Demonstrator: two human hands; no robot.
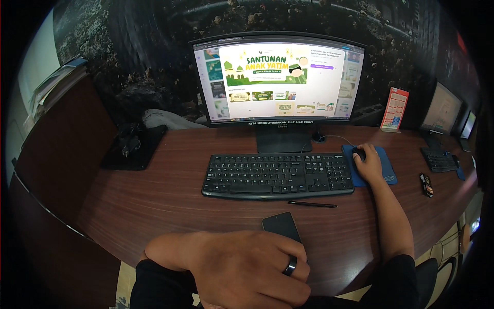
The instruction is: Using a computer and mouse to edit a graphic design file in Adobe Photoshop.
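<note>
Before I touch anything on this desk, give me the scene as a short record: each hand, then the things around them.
Right hand: holds the black mouse on the blue mouse pad
Left hand: back toward the camera, wearing a dark ring; contents hidden
Phone: dark, partly hidden by the left hand; contact unclear
Keyboard: black, left of the mouse pad
Pen: dark, lying on the near side of the keyboard
Monitor: lit, behind the keyboard
</note>
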